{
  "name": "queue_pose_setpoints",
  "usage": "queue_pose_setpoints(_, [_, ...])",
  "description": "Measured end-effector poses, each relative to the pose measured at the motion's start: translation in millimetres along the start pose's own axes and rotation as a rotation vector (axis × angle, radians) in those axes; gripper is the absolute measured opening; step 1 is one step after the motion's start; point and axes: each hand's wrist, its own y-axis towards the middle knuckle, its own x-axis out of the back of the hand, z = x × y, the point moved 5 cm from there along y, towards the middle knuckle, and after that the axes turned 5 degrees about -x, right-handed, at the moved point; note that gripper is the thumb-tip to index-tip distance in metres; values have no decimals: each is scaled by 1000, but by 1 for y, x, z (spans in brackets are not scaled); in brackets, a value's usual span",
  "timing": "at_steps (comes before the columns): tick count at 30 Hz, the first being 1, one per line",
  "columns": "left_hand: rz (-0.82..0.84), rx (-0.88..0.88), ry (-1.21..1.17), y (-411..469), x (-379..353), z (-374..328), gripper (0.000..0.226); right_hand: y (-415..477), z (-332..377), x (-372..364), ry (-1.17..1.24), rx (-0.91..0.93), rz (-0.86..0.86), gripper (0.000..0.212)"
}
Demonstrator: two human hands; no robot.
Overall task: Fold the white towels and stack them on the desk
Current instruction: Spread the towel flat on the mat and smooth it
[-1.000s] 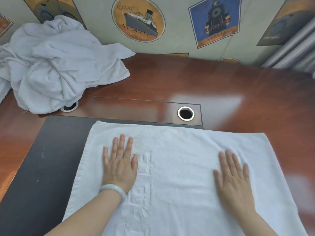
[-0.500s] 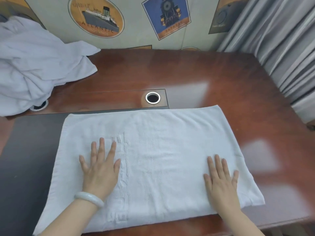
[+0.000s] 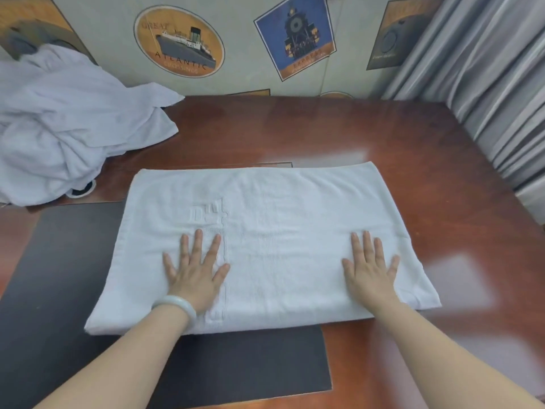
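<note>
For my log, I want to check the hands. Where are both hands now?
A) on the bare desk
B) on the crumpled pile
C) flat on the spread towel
C: the left hand and right hand press flat, fingers straight, on the towel.

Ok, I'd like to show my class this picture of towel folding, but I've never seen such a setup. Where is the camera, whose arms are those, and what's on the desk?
There is no machine here: a person wears a wide-angle camera on the head, so the one view looks forward and down at their own arms. The left hand, with a pale bracelet at its wrist, and the right hand both lie flat, fingers straight, pressing on a white towel spread on the wooden desk. Nothing is gripped. The towel partly covers a dark mat. At the far left sits a crumpled pile of white cloth, apparently towels not yet folded. A grey curtain hangs at the right.
</note>
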Motion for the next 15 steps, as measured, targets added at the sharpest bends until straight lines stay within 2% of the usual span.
queue_pose_setpoints(2, [74, -34, -18, 7, 15, 1, 66, 12, 5, 11, 1, -4, 108, 66])
queue_pose_setpoints(5, [76, -117, -51, -10, 25, 1, 66, 10, 1, 25, 136, 52, 182, 69])
queue_pose_setpoints(7, [29, -219, -48, -33, 14, -6, 62, -5, -11, 33, 387, 66, 122, 56])
queue_pose_setpoints(9, [-79, -369, -10, -62, 1, -19, 59, -26, -35, 41, 510, -17, -23, 44])
queue_pose_setpoints(12, [-194, -601, -3, -83, -8, -46, 41, -48, -82, 49, 366, -220, -245, 37])
queue_pose_setpoints(14, [-203, -649, -39, -82, -5, -62, 56, -55, -108, 51, 336, -339, -250, 41])
queue_pose_setpoints(15, [-214, -639, -41, -80, -2, -66, 58, -56, -117, 52, 414, -404, -233, 42])
